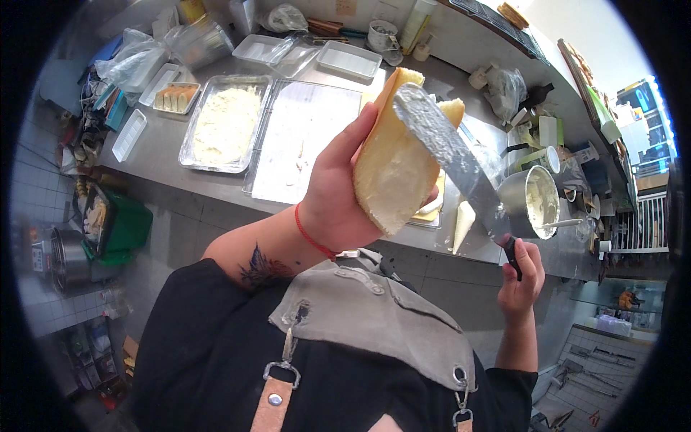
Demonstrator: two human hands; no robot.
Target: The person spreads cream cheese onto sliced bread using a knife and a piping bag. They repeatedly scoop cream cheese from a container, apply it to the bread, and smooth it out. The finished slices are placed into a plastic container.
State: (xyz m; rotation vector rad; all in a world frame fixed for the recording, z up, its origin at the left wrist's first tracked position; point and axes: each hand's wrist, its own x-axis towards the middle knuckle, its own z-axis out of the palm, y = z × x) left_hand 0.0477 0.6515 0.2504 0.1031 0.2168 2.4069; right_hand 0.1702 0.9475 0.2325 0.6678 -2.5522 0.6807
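Observation:
My left hand [337,197] holds up a split, cream-smeared piece of bread [391,183], golden on its outer side and pale inside. The bread is folded into a trough, its two edges apart at the far end. My right hand [522,278] grips the black handle of an icing spatula [451,143]. Its long metal blade, coated with pale cream toward the tip, lies across the opening of the bread; whether it touches the inside is unclear. Below them on the steel worktable [221,186] lies a filled piping bag [463,224].
A metal pot [532,202] with cream and a light-handled utensil stands at the right. To the left are a tray of pale filling [227,124], a paper-lined tray [286,151] and a plastic box of rolls [176,98]. Clear containers [350,58] line the back; a green bin [127,224] stands on the floor.

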